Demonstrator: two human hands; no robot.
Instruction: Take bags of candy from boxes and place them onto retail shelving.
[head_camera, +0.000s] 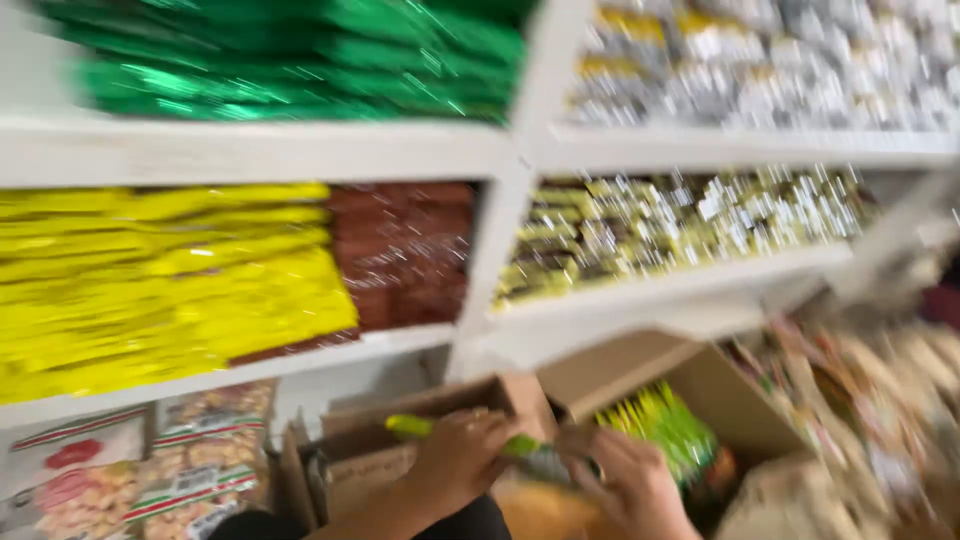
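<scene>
Left hand (462, 462) grip closed on green packet (420, 427) | right hand (630, 480) grip unclear | cardboard box (745, 410): green-yellow packets (665, 425)

Green packets (290, 55) fill the top left shelf, yellow (160, 285) and brown packets (405, 250) below. An open cardboard box (720, 395) holds yellow-green packets (665, 425)

Glossy plastic packets (160, 290), seemingly matt cardboard box (730, 400)
</scene>
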